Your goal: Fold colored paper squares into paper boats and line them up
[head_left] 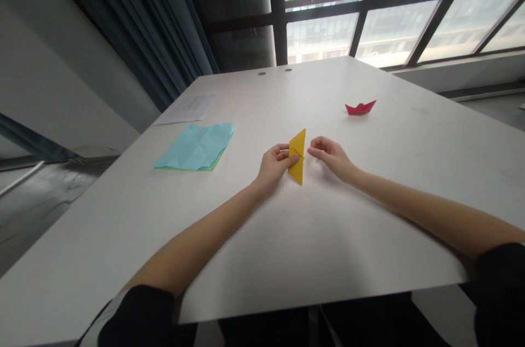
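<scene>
A folded yellow origami paper (297, 169) stands on edge above the table, its long side toward the right and its two ends pointed. My left hand (275, 167) grips it from the left, thumb pressed on the near face and the other fingers partly hidden behind it. Just right of the paper, my right hand (331, 158) is loosely curled, thumb and forefinger slightly apart. It holds nothing that I can see, and a small gap separates it from the yellow paper.
A red paper boat (360, 109) sits on the white table (262, 259) at the back right. To the left lies a stack of creased light-blue paper (194, 147), green showing beneath. Behind that is a printed white sheet (186, 108). Windows and a dark curtain (164, 18) lie beyond.
</scene>
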`<action>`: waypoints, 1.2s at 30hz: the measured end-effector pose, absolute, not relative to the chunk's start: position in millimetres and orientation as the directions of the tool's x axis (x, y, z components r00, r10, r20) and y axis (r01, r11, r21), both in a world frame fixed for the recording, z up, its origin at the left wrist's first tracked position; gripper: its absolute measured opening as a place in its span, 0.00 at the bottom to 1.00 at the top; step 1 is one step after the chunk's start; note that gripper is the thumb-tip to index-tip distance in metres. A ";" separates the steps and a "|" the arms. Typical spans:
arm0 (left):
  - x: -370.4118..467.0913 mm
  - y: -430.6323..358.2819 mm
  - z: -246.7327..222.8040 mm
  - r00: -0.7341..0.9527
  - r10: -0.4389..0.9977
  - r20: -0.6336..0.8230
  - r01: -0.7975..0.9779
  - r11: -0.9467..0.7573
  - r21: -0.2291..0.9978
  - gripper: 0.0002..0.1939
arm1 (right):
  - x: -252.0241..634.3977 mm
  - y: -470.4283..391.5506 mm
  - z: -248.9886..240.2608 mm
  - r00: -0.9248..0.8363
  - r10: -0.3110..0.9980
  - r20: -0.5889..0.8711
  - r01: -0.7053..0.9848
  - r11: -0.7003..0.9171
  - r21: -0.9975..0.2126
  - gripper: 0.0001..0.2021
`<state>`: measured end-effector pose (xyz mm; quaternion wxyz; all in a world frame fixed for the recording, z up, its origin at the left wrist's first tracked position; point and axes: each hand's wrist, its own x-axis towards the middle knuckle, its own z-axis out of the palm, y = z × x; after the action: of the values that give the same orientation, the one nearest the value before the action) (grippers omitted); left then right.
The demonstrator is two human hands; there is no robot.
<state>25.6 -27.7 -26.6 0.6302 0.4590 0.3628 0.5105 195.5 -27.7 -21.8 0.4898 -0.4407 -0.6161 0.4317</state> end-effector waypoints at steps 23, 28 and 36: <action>24.8 -36.6 -22.2 0.336 0.934 -0.118 -0.047 0.142 0.989 0.18 | 194.6 -22.6 -26.1 -0.052 0.999 -0.015 -0.031 -0.017 -0.999 0.15; 23.8 -35.3 -25.6 0.331 0.939 -0.096 -0.043 0.116 0.992 0.17 | 194.1 -25.5 -22.7 -0.141 0.988 -0.060 -0.175 -0.084 -0.981 0.20; 24.5 -33.5 -27.6 0.370 0.925 -0.081 -0.026 0.098 0.995 0.17 | 193.2 -26.0 -24.4 -0.088 0.996 0.026 -0.187 0.009 -0.982 0.19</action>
<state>24.5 -33.5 -27.6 0.6181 0.5505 0.4085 0.3847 193.2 -26.0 -24.4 0.5258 -0.4235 -0.4773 0.5624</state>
